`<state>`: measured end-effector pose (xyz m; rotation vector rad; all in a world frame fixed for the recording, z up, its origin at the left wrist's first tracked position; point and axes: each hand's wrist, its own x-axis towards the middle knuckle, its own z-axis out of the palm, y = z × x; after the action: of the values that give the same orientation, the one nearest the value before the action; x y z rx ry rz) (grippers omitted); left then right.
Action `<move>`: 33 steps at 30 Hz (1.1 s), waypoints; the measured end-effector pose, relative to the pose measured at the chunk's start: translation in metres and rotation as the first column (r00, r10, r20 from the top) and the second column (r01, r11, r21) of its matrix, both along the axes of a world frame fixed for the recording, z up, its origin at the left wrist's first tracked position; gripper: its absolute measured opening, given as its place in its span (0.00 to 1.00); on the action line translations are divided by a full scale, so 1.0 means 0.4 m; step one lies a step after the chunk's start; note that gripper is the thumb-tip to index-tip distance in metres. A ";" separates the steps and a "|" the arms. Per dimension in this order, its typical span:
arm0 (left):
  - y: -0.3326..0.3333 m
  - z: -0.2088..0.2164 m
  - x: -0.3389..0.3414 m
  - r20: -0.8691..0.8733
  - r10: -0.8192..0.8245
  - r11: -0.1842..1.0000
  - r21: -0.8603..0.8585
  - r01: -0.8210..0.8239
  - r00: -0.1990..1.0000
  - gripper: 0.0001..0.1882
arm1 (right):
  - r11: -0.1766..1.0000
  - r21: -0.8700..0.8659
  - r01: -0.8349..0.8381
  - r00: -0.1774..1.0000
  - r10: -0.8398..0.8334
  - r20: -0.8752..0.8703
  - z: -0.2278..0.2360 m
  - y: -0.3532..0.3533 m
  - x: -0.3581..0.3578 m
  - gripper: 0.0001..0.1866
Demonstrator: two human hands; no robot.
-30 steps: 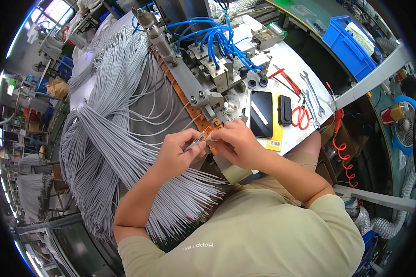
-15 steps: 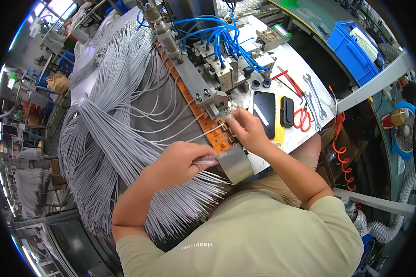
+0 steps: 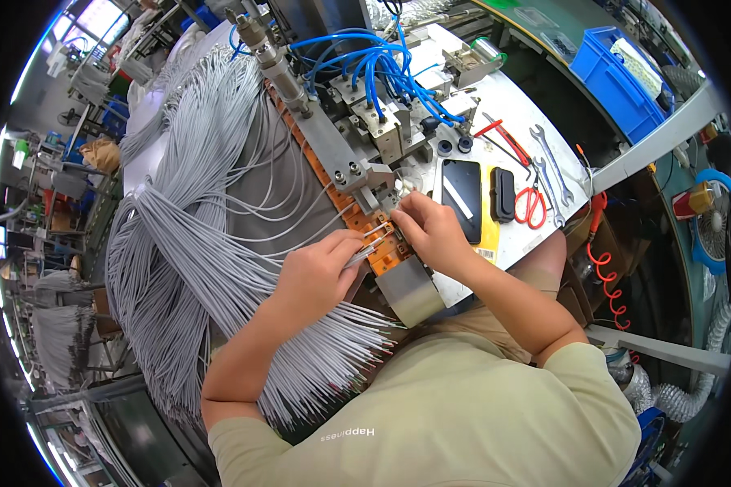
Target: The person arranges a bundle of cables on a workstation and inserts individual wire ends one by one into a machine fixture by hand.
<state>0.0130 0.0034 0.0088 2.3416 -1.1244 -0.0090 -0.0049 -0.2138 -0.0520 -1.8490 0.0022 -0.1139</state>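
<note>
A long row of orange fixture blocks (image 3: 388, 258) runs under a grey metal machine bar (image 3: 321, 138). My left hand (image 3: 321, 268) is closed round a few thin grey cables (image 3: 361, 256), its fingertips at the left edge of the blocks. One cable end lies across a block between my two hands. At the right edge of the same block my right hand (image 3: 437, 234) pinches with thumb and forefinger; what lies between them is too small to make out. A big bundle of grey cables (image 3: 211, 219) spreads on the left, its cut ends fanning out below my left forearm.
A bare metal plate (image 3: 410, 290) ends the fixture row near my lap. Blue air hoses (image 3: 374, 61) loop above the machine. Right of my right hand lie a phone (image 3: 461, 195), a black case (image 3: 503, 195), red-handled scissors (image 3: 531, 208) and wrenches (image 3: 548, 162). A blue crate (image 3: 617, 85) stands farther right.
My left hand has moved up and right with its cables, from beside the plate to the orange blocks. My right hand remains at the blocks' right edge, with its fingertips slightly lower.
</note>
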 end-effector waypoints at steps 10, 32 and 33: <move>0.010 0.002 -0.014 0.001 -0.028 0.995 0.098 0.028 1.000 0.17 | 0.999 0.052 -0.003 0.986 0.012 -0.167 -0.034 -0.005 0.010 0.10; 0.005 0.015 0.009 -0.449 0.094 0.961 -0.193 -0.199 0.888 0.09 | 0.946 -0.321 0.037 0.859 0.134 0.495 0.036 0.062 -0.074 0.08; 0.005 0.013 0.008 -0.450 0.095 0.960 -0.195 -0.201 0.888 0.09 | 0.959 -0.282 0.011 0.880 0.125 0.459 0.040 0.063 -0.075 0.08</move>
<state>0.0162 0.0054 0.0138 2.0636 -0.6801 -0.3140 -0.0349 -0.1885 -0.0360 -2.0542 -0.4316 -0.5494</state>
